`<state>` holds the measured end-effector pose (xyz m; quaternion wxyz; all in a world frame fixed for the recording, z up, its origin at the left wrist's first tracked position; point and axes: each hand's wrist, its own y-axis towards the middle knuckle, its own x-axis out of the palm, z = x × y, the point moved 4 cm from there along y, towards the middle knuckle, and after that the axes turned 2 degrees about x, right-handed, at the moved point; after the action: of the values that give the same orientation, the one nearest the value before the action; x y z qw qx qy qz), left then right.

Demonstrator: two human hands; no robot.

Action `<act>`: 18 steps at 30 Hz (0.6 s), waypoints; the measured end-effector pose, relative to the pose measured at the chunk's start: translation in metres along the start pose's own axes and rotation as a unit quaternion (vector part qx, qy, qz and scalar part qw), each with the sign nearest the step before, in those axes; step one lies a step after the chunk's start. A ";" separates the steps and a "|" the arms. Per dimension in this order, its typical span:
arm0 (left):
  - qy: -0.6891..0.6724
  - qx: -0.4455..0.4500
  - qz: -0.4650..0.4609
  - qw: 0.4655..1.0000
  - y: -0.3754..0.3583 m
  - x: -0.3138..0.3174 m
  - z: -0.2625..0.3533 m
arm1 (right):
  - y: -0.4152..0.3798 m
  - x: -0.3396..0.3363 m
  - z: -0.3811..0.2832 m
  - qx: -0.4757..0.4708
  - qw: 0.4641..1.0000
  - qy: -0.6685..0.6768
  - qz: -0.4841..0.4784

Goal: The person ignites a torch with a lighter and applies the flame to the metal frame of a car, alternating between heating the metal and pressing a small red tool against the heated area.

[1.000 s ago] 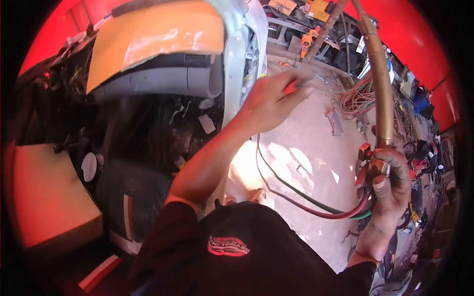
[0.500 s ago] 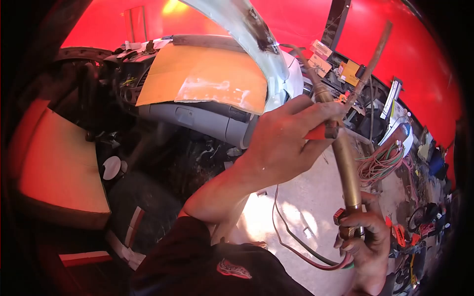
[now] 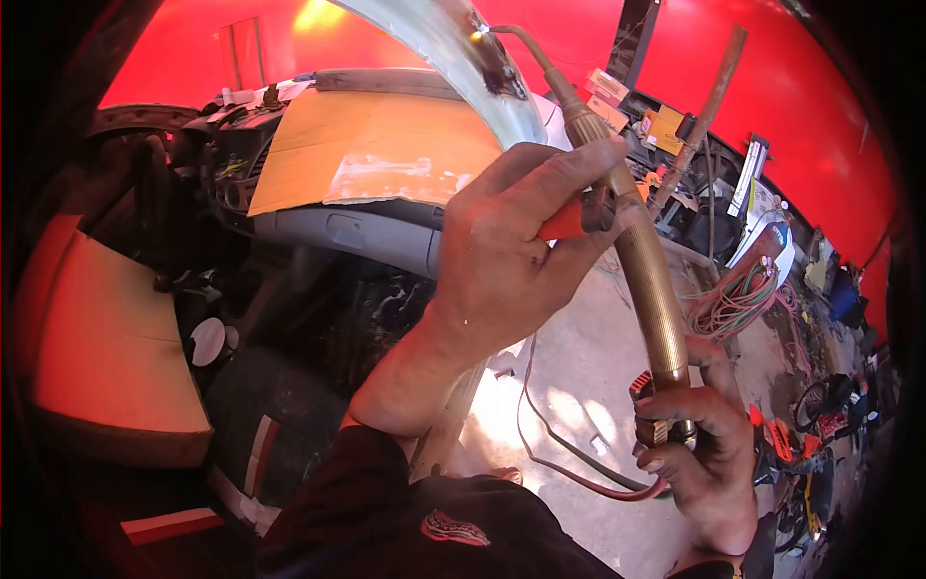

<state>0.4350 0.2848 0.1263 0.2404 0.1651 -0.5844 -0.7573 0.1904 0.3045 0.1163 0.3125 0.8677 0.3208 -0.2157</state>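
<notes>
A brass gas welding torch (image 3: 648,280) slants up to the left, its thin bent tip near a pale, scorched car body pillar (image 3: 453,58). A small bright orange glow shows where the tip meets the pillar's dark burnt patch. My right hand (image 3: 709,444) is wrapped round the torch's lower end, by its valve knobs (image 3: 651,432). My left hand (image 3: 511,241) is closed at the upper handle, fingertips against the torch. Pinched in it is a small red object with a dark end (image 3: 564,220), partly hidden. Red and green hoses (image 3: 588,478) hang below the torch.
Cardboard (image 3: 376,140) covers the grey dashboard (image 3: 342,232) ahead, and a cushion-like panel (image 3: 116,338) stands at left. At right are a rusty bar (image 3: 709,111), coiled hoses (image 3: 733,299), boxes (image 3: 666,130) and clutter on the concrete floor (image 3: 579,386). Red sheeting (image 3: 772,125) surrounds the place.
The torch and both hands have shifted left and slightly up in view. Its tip, behind the pillar's edge before, now shows at the burnt patch, with a bright glow there.
</notes>
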 end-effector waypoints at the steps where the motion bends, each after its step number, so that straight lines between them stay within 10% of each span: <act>1: 0.002 0.001 0.002 1.000 0.000 -0.001 0.000 | 0.001 0.001 0.000 -0.005 1.000 0.000 -0.001; 18: 0.003 -0.017 0.006 1.000 -0.002 -0.004 -0.011 | 0.010 0.011 0.007 -0.002 1.000 0.002 0.021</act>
<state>0.4437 0.2784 0.1215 0.2495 0.1602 -0.5719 -0.7648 0.2043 0.2982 0.1091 0.3177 0.8741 0.3037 -0.2069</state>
